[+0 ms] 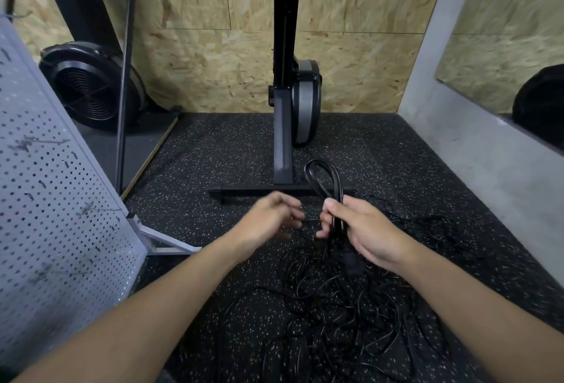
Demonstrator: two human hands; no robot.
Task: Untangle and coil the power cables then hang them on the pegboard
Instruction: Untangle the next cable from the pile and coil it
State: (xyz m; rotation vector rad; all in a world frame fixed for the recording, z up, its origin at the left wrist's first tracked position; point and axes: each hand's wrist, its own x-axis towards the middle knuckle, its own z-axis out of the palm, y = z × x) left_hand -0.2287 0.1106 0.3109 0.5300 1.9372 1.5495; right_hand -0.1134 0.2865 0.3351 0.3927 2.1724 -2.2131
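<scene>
Head view: judged mid-coiling. Clamped on coil [338,190] with right hand [363,230]; cannot tell grip of blurred left hand [271,218]. Next: feed slack from tangle [335,315] below.

A corner of a small gym or workout room. The floor [232,144] is black rubber matting flecked with white. The back wall [213,56] is bare strand-board panels. An exercise machine [282,126] stands upright against it on a crossbar foot, with a grey flywheel housing [305,102]. At the left is the round black fan wheel [91,86] of a second machine. A mirror [503,47] hangs on the grey concrete wall [457,144] at the right. A grey perforated pegboard [45,199] stands at the left, and tangled power cables [335,306] lie on the floor.
</scene>
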